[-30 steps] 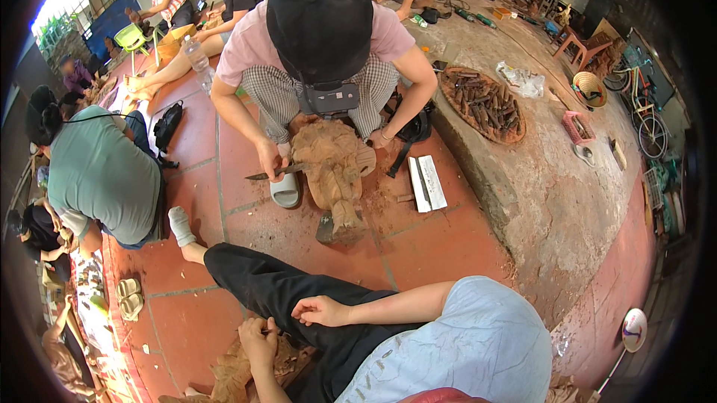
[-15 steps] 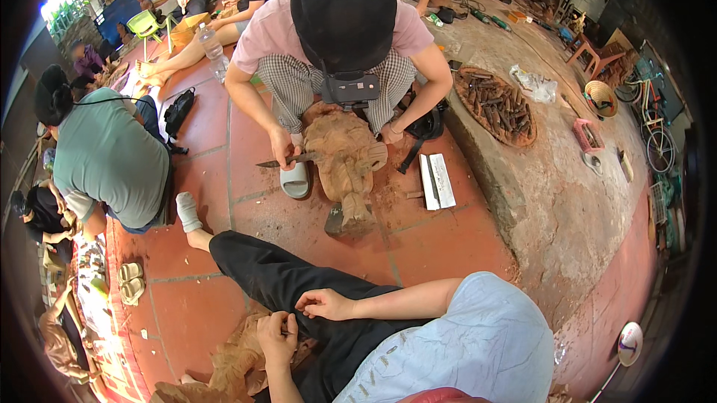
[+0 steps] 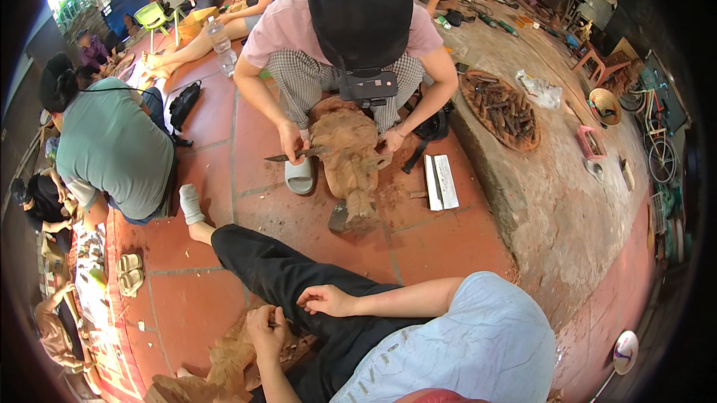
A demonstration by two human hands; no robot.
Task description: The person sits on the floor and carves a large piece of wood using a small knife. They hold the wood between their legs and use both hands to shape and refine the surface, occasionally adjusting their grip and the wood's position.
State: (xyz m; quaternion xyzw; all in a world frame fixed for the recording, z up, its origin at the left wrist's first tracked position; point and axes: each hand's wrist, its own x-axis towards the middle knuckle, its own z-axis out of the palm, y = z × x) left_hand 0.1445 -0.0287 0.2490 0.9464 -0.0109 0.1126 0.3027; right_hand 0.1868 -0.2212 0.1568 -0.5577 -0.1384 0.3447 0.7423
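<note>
- Wooden carving (image 3: 225, 357): lower left-centre of frame, beside black trousers (image 3: 278, 272), partly cut off by the lower edge.
- Progress, judged: broad folds already shaped, wood bare; finer finishing probably left, amount unclear.
- Long axis slants from bottom edge up rightward, under left hand (image 3: 267, 328); top end unclear.
- Left grip: curled, pinching small dark object (image 3: 274, 321).
- Right hand (image 3: 328, 301): loosely bent over trousers; cannot tell whether grip holds anything.

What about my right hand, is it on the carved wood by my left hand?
No, your right hand is over the black trouser leg, apart from the carved wood.
</note>
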